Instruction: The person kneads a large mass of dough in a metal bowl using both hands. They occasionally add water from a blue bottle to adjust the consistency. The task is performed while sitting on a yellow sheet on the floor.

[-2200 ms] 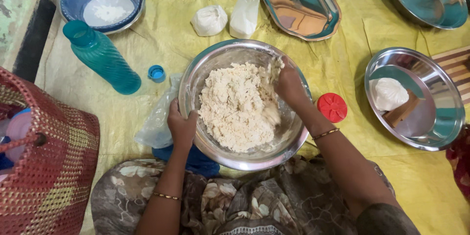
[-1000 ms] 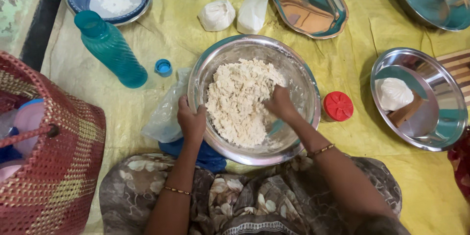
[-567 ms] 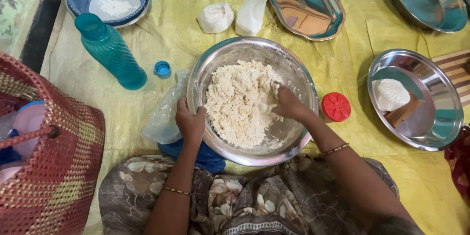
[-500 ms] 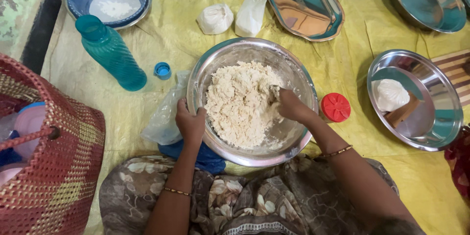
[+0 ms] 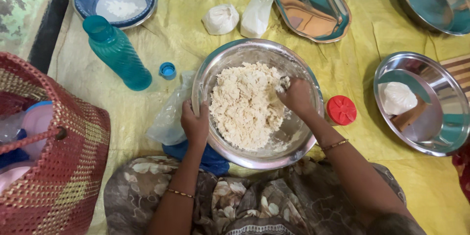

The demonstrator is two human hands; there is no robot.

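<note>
— Gripping the steel bowl's (image 5: 257, 51) near rim, her left hand (image 5: 196, 125) curls shut; her right hand (image 5: 296, 97) presses bent fingers into crumbly dough (image 5: 245, 105).
— A hard shove might tip it, hitting the teal bottle (image 5: 117, 54).

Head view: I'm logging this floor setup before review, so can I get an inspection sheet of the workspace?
Surface: yellow sheet, creased, spread under everything.
Job's things: steel bowl holding crumbly pale dough.
Clutter: teal bottle, uncapped, with blue cap beside it; red lid; two white bags; blue bowl holding white powder; steel tray; steel plate holding a white lump; clear plastic bag.
Grips: left hand grips the bowl's rim; right hand is pressed into the dough.
Cables: nothing seen.
Surroundings: red woven basket at left; patterned cloth on the person's lap.
</note>
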